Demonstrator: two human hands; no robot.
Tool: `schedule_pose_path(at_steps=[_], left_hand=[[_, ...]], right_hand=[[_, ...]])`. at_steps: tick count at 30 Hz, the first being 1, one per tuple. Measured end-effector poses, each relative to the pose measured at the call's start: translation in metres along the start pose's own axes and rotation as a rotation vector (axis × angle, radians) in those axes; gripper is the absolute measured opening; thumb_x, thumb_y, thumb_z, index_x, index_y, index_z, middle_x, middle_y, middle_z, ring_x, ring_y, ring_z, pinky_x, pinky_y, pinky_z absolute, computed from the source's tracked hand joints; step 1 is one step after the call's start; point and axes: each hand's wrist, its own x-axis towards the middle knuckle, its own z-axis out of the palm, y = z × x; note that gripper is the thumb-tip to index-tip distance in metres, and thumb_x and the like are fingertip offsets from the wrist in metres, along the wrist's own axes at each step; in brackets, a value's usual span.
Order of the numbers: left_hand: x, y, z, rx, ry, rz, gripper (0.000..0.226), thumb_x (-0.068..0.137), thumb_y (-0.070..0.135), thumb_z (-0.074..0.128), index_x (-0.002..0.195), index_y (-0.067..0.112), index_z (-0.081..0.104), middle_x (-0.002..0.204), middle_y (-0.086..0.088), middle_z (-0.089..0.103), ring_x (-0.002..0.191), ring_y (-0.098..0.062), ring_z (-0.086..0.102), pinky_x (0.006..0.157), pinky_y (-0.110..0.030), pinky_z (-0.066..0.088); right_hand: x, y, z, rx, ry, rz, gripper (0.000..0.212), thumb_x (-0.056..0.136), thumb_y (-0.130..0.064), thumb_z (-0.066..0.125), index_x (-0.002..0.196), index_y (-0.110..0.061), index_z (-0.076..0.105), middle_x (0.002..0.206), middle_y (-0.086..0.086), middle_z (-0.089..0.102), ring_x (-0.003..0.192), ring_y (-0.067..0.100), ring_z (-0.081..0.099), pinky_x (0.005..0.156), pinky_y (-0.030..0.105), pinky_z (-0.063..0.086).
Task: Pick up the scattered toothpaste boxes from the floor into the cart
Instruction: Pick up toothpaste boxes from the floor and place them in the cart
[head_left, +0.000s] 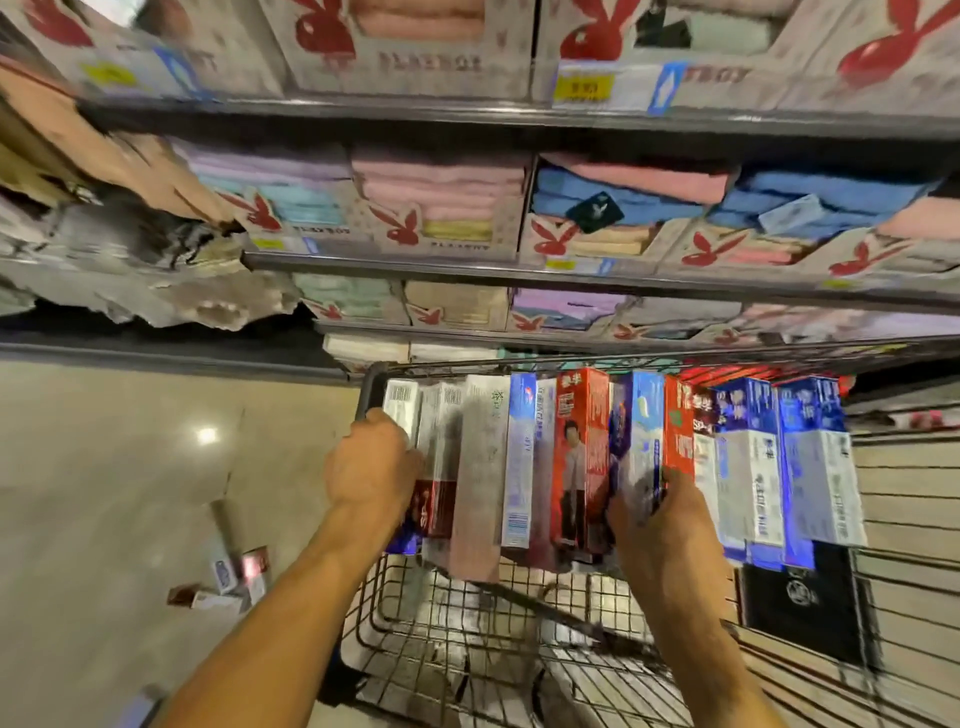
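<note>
Both arms outstretched: left hand (371, 462) curled round end of toothpaste boxes (576, 457), right hand (662, 530) apparently pinching them, over cart (441, 616).

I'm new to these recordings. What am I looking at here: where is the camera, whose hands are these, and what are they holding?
There is no machine here. A person works with bare hands, and the only camera sits on their head, looking forward and down. The left hand and right hand hold a row of toothpaste boxes between them, over a wire cart. A few loose boxes lie on the floor at lower left. Behind are shelves of folded towels.
</note>
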Motion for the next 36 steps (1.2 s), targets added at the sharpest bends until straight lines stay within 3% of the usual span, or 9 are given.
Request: schedule_pose_path(at_steps=[3, 5, 10, 15, 20, 23, 26, 31, 36], left_hand=[[0.005, 0.002, 0.006, 0.034, 0.001, 0.0, 0.038, 0.089, 0.03, 0.064, 0.115, 0.008, 0.047, 0.09, -0.01, 0.064, 0.074, -0.03, 0.066, 0.066, -0.041, 0.058], [0.003, 0.004, 0.004, 0.0, -0.004, -0.005, 0.041, 0.09, 0.031, 0.063, 0.118, 0.008, 0.045, 0.097, -0.011, 0.062, 0.077, -0.031, 0.065, 0.068, -0.042, 0.058], [-0.014, 0.004, -0.021, -0.009, 0.078, 0.065, 0.034, 0.097, 0.031, 0.05, 0.121, 0.008, 0.045, 0.108, -0.013, 0.058, 0.081, -0.031, 0.064, 0.069, -0.043, 0.058], [-0.042, 0.016, -0.081, 0.101, 0.105, 0.185, 0.039, 0.097, 0.038, 0.051, 0.126, 0.011, 0.045, 0.113, -0.012, 0.059, 0.09, -0.031, 0.066, 0.071, -0.041, 0.055], [-0.084, 0.033, -0.162, 0.224, 0.208, 0.229, 0.034, 0.095, 0.032, 0.057, 0.122, 0.014, 0.05, 0.118, -0.007, 0.058, 0.101, -0.03, 0.064, 0.072, -0.041, 0.051], [-0.117, 0.045, -0.201, 0.243, 0.278, 0.279, 0.034, 0.095, 0.039, 0.056, 0.12, 0.016, 0.049, 0.115, -0.006, 0.058, 0.104, -0.028, 0.061, 0.066, -0.037, 0.044], [-0.157, 0.048, -0.231, 0.238, 0.358, 0.301, 0.033, 0.095, 0.044, 0.051, 0.115, 0.018, 0.052, 0.11, -0.005, 0.059, 0.101, -0.027, 0.061, 0.073, -0.037, 0.046], [-0.212, 0.023, -0.272, 0.201, 0.395, 0.225, 0.039, 0.092, 0.049, 0.048, 0.117, 0.02, 0.054, 0.11, -0.004, 0.059, 0.104, -0.028, 0.059, 0.085, -0.042, 0.047], [-0.28, -0.057, -0.3, 0.149, 0.482, -0.02, 0.044, 0.091, 0.053, 0.049, 0.12, 0.021, 0.053, 0.117, -0.005, 0.061, 0.112, -0.029, 0.057, 0.092, -0.044, 0.043]], right_hand=[[0.008, -0.001, 0.013, -0.106, 0.052, 0.008, 0.045, 0.077, -0.066, 0.055, 0.11, -0.037, 0.046, 0.093, -0.01, 0.063, 0.076, 0.011, 0.066, 0.059, 0.041, 0.061], [0.002, -0.008, 0.012, -0.152, 0.07, -0.013, 0.051, 0.08, -0.064, 0.059, 0.118, -0.035, 0.043, 0.099, -0.007, 0.057, 0.084, 0.015, 0.062, 0.067, 0.044, 0.059], [-0.007, -0.016, -0.013, -0.219, 0.105, -0.094, 0.038, 0.094, -0.036, 0.063, 0.124, -0.021, 0.047, 0.112, 0.002, 0.047, 0.095, 0.018, 0.048, 0.077, 0.036, 0.043], [-0.012, -0.048, -0.066, -0.354, 0.081, -0.223, 0.034, 0.096, -0.043, 0.061, 0.117, -0.018, 0.052, 0.107, 0.002, 0.055, 0.092, 0.024, 0.056, 0.07, 0.034, 0.042], [-0.028, -0.103, -0.131, -0.445, 0.064, -0.327, 0.041, 0.097, -0.04, 0.057, 0.129, -0.014, 0.052, 0.125, 0.009, 0.058, 0.115, 0.033, 0.057, 0.08, 0.041, 0.048], [-0.045, -0.133, -0.168, -0.479, 0.09, -0.431, 0.039, 0.097, -0.039, 0.058, 0.124, -0.013, 0.054, 0.119, 0.011, 0.059, 0.112, 0.035, 0.058, 0.069, 0.038, 0.041], [-0.064, -0.16, -0.2, -0.525, 0.091, -0.541, 0.033, 0.097, -0.039, 0.055, 0.118, -0.013, 0.055, 0.114, 0.01, 0.06, 0.107, 0.034, 0.059, 0.067, 0.037, 0.04], [-0.105, -0.218, -0.226, -0.583, 0.053, -0.799, 0.04, 0.096, -0.045, 0.056, 0.122, -0.015, 0.056, 0.12, 0.008, 0.064, 0.109, 0.031, 0.061, 0.077, 0.04, 0.051], [-0.176, -0.287, -0.197, -0.661, -0.037, -1.108, 0.04, 0.095, -0.046, 0.058, 0.122, -0.017, 0.058, 0.118, 0.009, 0.064, 0.108, 0.032, 0.061, 0.08, 0.041, 0.051]])
